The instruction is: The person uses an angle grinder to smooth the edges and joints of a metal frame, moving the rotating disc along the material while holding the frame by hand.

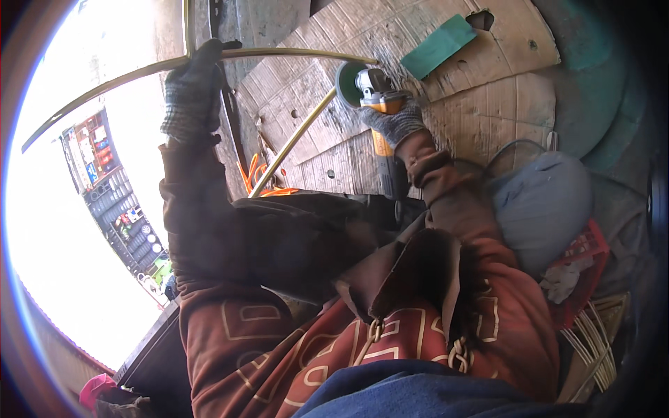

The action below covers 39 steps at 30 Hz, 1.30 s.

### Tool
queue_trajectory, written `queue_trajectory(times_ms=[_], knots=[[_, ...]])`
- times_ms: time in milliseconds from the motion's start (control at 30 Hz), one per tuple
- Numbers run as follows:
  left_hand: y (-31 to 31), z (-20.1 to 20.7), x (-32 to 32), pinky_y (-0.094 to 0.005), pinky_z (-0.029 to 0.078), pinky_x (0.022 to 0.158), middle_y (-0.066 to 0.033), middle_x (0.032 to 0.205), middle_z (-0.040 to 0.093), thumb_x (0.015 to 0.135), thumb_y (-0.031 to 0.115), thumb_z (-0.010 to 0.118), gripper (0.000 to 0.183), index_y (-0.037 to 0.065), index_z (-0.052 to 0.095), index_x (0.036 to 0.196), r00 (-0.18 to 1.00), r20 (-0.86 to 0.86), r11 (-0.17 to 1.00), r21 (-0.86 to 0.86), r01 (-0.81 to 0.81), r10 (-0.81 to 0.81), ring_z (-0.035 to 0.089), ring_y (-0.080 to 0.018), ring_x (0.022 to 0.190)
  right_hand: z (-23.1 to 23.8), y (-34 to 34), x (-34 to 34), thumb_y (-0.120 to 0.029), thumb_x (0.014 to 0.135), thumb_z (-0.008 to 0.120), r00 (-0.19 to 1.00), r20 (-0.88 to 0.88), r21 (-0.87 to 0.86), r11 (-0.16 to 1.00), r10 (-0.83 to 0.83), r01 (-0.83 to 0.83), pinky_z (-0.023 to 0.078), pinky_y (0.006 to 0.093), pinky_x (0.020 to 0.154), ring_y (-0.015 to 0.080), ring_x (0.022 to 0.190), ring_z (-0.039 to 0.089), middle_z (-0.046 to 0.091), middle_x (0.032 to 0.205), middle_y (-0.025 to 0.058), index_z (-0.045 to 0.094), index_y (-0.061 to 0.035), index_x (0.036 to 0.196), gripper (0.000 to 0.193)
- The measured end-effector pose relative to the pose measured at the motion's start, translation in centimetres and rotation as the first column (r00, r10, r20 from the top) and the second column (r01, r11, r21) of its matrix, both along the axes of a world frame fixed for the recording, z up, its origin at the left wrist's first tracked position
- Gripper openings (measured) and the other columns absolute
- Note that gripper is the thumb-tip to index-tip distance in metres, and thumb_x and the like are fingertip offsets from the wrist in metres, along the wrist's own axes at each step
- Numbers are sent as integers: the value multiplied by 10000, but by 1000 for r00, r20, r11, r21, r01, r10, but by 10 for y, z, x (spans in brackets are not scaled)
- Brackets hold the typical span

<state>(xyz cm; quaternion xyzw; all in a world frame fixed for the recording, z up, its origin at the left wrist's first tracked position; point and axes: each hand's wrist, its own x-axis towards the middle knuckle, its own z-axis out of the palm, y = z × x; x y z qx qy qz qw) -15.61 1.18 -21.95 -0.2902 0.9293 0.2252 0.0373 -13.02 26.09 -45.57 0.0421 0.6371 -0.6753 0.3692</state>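
My left hand (191,90), in a grey knit glove, is closed around a long gold-coloured metal bar (279,52) near where an upright bar (186,24) meets it. My right hand (401,120), gloved as well, is wrapped round an angle grinder (384,145) with an orange and black body and a silver head. Its green disc (346,85) is close to the long bar's right end; whether they touch, I cannot tell. A slanting gold-coloured bar (293,143) runs from beside the disc down toward my lap.
Worn cardboard sheets (488,115) lie under the work, with a green rectangular piece (439,47) on top. An orange cord (254,174) is left of the slanting bar. At right are a rounded grey-blue object (543,209), a red crate (592,254) and several thin rods (592,348).
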Motion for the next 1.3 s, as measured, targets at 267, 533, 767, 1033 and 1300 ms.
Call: queue_trajectory(times_ms=[267,533,767,1033,1300], knots=[[-9,-2,-6,-387,495,619,-80,1043,628,760,-64,422,201,-15,570,887,644,428,287,-644,709,-634,596,-292,672,10,0,-1,-181,612,831,946,311,-173,974,-88,147,517,312,744,150,837,606,618,985,87,467,-23,1100,630],[-1,-1,-13,-429,473,539,-143,766,601,799,28,515,227,77,563,1016,697,207,485,-584,651,-687,591,-344,619,-12,5,0,-200,622,819,998,61,55,998,10,-13,502,306,782,156,883,599,615,1029,96,509,-17,1095,594],[-9,1,-10,-423,484,569,-161,762,614,814,38,509,232,99,572,1028,681,189,437,-641,631,-707,599,-347,643,-6,-5,7,-258,700,743,942,-260,153,972,213,-177,492,349,822,183,1015,569,591,1125,68,517,-62,1132,526],[-48,-17,-13,-287,317,393,-4,589,463,871,166,530,207,112,592,1061,962,104,929,-251,273,-254,420,-132,442,-4,-18,25,-113,680,791,960,261,-309,933,-107,187,527,281,668,126,773,610,630,884,41,535,-84,986,400],[-56,-35,-1,-235,204,298,56,435,350,820,372,656,210,176,600,769,809,79,692,475,-544,583,279,-67,304,-8,-13,-4,-88,678,792,909,358,-197,934,-215,298,513,275,594,132,716,608,627,890,48,545,-74,980,391]])
